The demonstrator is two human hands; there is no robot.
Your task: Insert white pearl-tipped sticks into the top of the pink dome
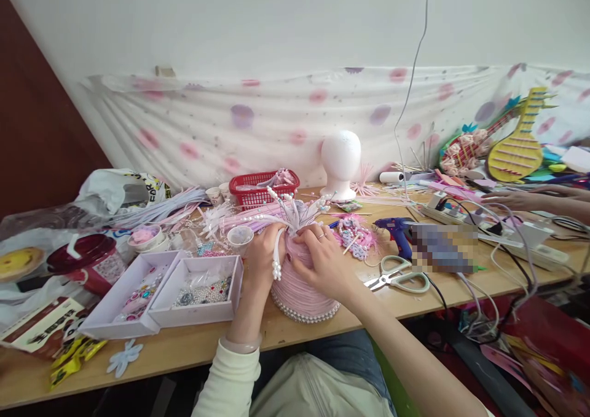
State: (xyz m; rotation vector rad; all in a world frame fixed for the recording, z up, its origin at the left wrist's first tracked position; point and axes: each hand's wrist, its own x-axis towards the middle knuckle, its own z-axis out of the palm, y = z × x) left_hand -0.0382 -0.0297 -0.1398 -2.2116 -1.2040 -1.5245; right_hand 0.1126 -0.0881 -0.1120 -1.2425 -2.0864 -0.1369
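A dome-shaped piece wrapped in pink yarn point(302, 291) stands near the table's front edge, with a row of pearl beads round its base. White stems tipped with pearls point(295, 211) spread from its top. My left hand point(265, 257) closes on its left side, beside a hanging white pearl-ended strip point(276, 260). Across the upper right side, my right hand point(325, 260) bends its fingers against the yarn near the stems, a ring on one finger. The fingertips partly hide each other, and what they pinch is unclear.
Two white trays of beads point(198, 312) stand left. Scissors point(396, 278) and a blue glue gun point(394, 232) lie right, near a power strip point(530, 245) with tangled cables. Behind are a red basket point(265, 189) and white foam head point(341, 158). Another person's hands point(530, 198) appear far right.
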